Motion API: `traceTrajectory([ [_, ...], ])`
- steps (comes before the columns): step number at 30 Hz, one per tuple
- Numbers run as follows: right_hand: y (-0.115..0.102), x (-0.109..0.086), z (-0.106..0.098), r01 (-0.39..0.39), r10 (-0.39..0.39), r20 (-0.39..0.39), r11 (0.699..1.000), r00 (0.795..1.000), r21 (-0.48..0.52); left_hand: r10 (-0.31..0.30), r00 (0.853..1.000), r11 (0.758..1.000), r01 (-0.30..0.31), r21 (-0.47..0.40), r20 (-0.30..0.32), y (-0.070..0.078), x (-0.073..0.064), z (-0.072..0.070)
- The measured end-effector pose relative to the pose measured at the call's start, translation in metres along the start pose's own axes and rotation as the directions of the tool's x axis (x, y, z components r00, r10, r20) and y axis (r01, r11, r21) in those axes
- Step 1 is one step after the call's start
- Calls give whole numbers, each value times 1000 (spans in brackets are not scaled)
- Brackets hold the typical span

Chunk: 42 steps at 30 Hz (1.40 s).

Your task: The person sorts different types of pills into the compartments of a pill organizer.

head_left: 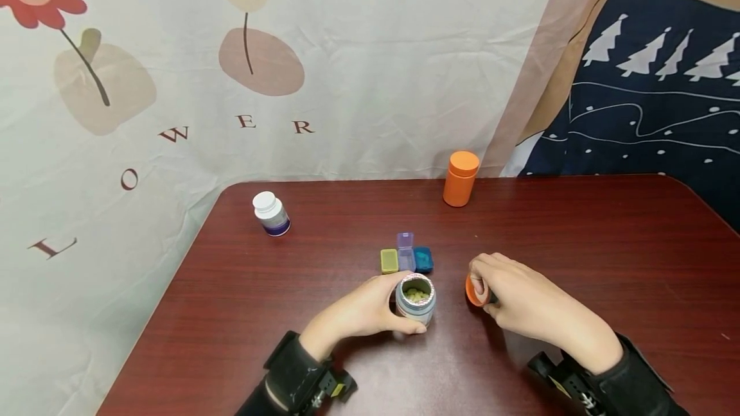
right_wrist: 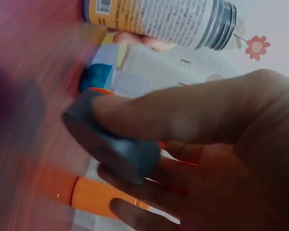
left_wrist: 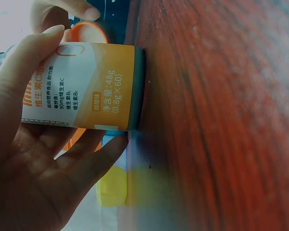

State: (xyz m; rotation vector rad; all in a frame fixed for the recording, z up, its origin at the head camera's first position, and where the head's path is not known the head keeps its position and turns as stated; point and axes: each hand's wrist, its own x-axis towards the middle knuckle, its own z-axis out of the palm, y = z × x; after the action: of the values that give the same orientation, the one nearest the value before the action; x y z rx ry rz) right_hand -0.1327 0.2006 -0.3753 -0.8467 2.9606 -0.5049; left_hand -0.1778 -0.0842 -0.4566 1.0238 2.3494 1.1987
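My left hand (head_left: 370, 308) grips an open supplement bottle (head_left: 417, 313) near the front middle of the table. Yellowish tablets show inside its mouth, which has torn foil round the rim. In the left wrist view the bottle (left_wrist: 86, 86) has an orange and white label, and its base is at the tabletop. To the right, my right hand (head_left: 517, 291) pinches a dark grey cap (right_wrist: 115, 139) with an orange inner side. Just behind the bottle lies a small pill box with yellow (head_left: 389, 260), purple (head_left: 406, 258) and blue (head_left: 424, 260) compartments; the purple lid stands up.
A white bottle (head_left: 272, 214) with a purple band stands at the back left of the reddish-brown table (head_left: 607, 242). An orange bottle (head_left: 460, 178) is near the back edge. Behind hang a printed pale cloth (head_left: 370, 82) and a dark blue cloth (head_left: 653, 121).
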Motion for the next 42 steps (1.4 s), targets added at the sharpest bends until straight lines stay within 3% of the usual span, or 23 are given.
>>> traceTrajectory([
  [8, 5, -2, 3, -93, 95, 69, 995, 993, -34, -60, 998, 997, 60, -57, 18, 42, -9, -17],
  [11, 7, -1, 5, -83, 88, 48, 991, 995, -100, -49, 999, 997, 50, -52, 18, 37, -8, -15],
  [14, 9, 1, 8, -96, 104, 37, 979, 994, -178, -55, 998, 997, 57, -61, 23, 21, -5, -9],
  [18, 10, 2, 11, -127, 148, 71, 961, 986, -245, -84, 995, 995, 86, -41, 52, 1, -3, -2],
  [20, 10, 2, 12, -134, 160, 84, 957, 984, -257, -79, 994, 997, 80, -4, 68, 0, -3, -3],
  [26, 0, 4, 15, -102, 116, 36, 959, 993, -263, -135, 985, 990, 137, -19, 106, 50, -14, -33],
  [29, -13, 7, 18, -58, 61, 9, 975, 998, -216, -167, 984, 986, 168, -14, 55, 62, -20, -52],
  [32, -27, 12, 20, -46, 48, 20, 995, 999, -93, -221, 973, 974, 224, 44, -60, 65, -24, -68],
  [34, -35, 14, 21, -62, 62, 33, 998, 998, 4, -278, 950, 952, 292, 90, -145, 64, -26, -75],
  [36, -42, 16, 25, -93, 90, 35, 992, 995, 86, -337, 917, 918, 371, 142, -213, 64, -25, -77],
  [39, -40, 20, 40, -94, 97, -5, 977, 995, 193, -380, 892, 880, 430, 200, -246, 59, -18, -74],
  [41, -34, 23, 54, -73, 86, -40, 965, 996, 253, -386, 892, 865, 439, 244, -236, 52, -11, -71],
  [42, -32, 24, 60, -63, 79, -42, 955, 996, 289, -374, 899, 857, 430, 285, -229, 40, -6, -68],
])
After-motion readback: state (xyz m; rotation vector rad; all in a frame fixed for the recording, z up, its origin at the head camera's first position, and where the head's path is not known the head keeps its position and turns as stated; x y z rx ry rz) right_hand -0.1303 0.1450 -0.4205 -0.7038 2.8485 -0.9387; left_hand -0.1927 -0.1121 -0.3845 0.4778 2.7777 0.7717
